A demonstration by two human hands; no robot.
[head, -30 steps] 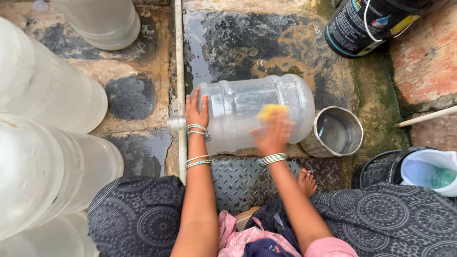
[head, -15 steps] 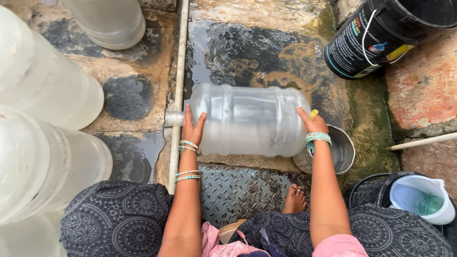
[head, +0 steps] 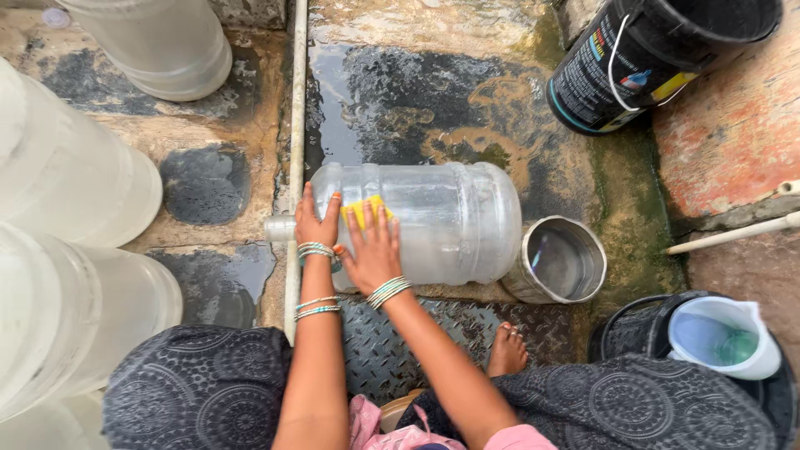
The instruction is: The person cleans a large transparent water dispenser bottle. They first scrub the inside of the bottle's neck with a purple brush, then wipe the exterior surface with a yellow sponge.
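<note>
A large clear plastic water jug point(head: 442, 221) lies on its side on the wet stone floor, neck pointing left. My left hand point(head: 317, 223) rests flat on its shoulder near the neck, steadying it. Pressed against the jug's side is a yellow sponge point(head: 364, 210), held under the spread fingers of my right hand point(head: 372, 250), just beside the left hand. Bangles ring both wrists.
A steel pot point(head: 558, 260) sits at the jug's base end. A black bucket point(head: 650, 58) stands at top right, a white mug point(head: 721, 333) in a dark tub at lower right. Several big clear jugs point(head: 75, 192) crowd the left. A white pipe point(head: 296, 125) runs along the floor. My bare foot point(head: 507, 350) rests on a metal plate.
My right hand has swept with the sponge from the jug's right end to its left shoulder. The left hand stays near the neck.
</note>
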